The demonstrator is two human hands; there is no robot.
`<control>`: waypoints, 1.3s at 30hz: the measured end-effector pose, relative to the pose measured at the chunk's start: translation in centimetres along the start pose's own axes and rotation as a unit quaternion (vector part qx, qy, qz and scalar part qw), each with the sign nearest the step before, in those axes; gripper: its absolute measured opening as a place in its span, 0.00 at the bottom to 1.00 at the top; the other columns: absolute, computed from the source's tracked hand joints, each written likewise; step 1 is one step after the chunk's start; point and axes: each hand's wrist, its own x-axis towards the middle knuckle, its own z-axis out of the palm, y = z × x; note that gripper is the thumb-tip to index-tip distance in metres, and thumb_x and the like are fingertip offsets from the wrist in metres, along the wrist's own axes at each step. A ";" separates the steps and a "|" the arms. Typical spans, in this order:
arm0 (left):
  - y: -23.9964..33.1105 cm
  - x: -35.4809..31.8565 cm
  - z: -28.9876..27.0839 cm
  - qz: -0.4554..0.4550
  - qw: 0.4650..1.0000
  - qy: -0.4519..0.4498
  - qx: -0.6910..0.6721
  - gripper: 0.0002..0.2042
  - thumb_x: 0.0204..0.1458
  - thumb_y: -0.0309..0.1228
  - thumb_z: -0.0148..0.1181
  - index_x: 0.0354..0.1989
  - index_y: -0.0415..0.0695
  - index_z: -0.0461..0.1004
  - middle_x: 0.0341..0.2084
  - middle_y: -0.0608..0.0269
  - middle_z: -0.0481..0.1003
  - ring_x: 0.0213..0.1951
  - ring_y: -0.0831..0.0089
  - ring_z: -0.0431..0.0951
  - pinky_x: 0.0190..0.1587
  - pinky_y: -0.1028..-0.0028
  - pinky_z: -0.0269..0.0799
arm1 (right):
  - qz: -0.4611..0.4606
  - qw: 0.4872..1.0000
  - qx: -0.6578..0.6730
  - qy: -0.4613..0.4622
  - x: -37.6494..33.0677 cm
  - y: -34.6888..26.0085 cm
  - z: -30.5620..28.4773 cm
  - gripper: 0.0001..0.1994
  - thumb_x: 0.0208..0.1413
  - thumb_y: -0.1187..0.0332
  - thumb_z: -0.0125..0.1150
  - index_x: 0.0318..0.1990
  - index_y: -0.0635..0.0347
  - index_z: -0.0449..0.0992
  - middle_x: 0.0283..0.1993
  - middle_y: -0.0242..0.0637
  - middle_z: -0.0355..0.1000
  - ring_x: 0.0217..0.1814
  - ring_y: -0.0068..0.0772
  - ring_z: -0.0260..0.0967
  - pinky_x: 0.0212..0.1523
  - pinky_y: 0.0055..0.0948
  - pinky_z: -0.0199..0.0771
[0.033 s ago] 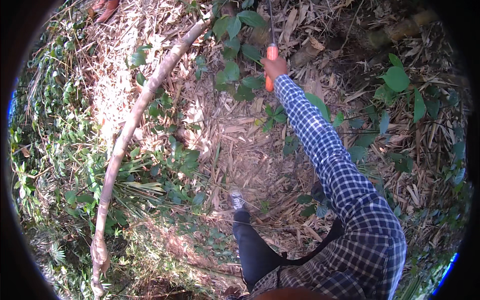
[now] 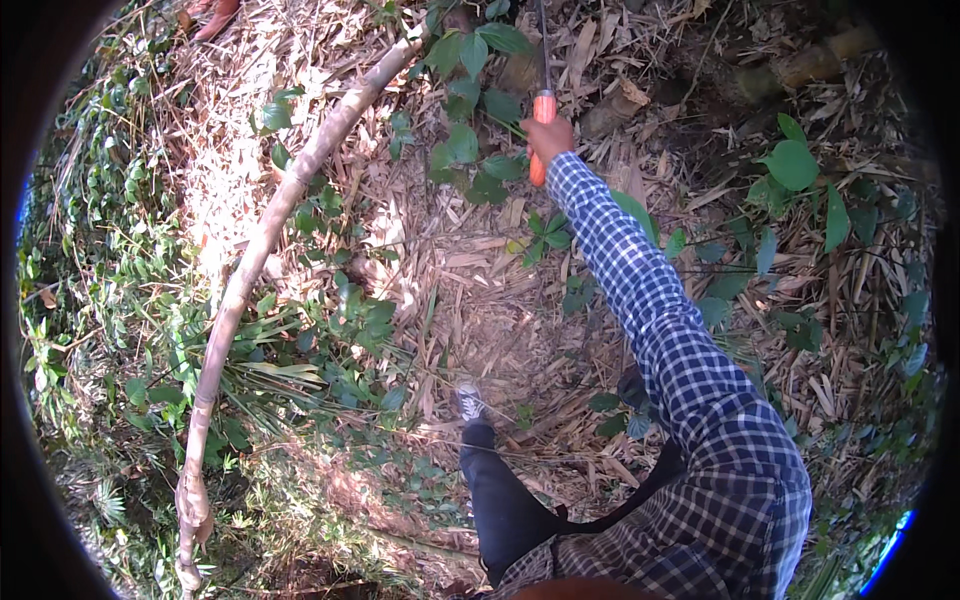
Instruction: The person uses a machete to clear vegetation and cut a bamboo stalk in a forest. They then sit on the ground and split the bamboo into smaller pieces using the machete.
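My right hand (image 2: 551, 137) is stretched far forward, its fingers wrapped round the orange handle of a machete (image 2: 544, 106). The narrow dark blade points away from me and runs out of the picture at the top, so its tip is hidden. Green leaves (image 2: 463, 142) on thin stems hang just left of the hand, and a thin stem reaches close to the fingers. A cut stump (image 2: 608, 108) lies just right of the handle. My left hand does not show.
A long pale, bent pole (image 2: 252, 262) runs along the left side from the far middle to the near left. Dry leaf litter (image 2: 490, 270) covers the ground. Thick stalks (image 2: 810, 62) lie at the far right. A brown shoe (image 2: 216, 20) shows at the far left.
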 end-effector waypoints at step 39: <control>27.3 -10.6 35.7 0.566 0.793 -0.152 0.163 0.24 0.58 0.41 0.54 0.55 0.32 0.68 0.53 0.42 0.70 0.54 0.56 0.71 0.57 0.64 0.65 | 0.025 0.986 0.062 -0.152 -2.0 -8.1 -4.6 0.08 0.52 0.71 0.60 0.33 0.62 0.66 0.18 0.28 0.63 0.16 0.22 0.63 0.18 0.24 0.66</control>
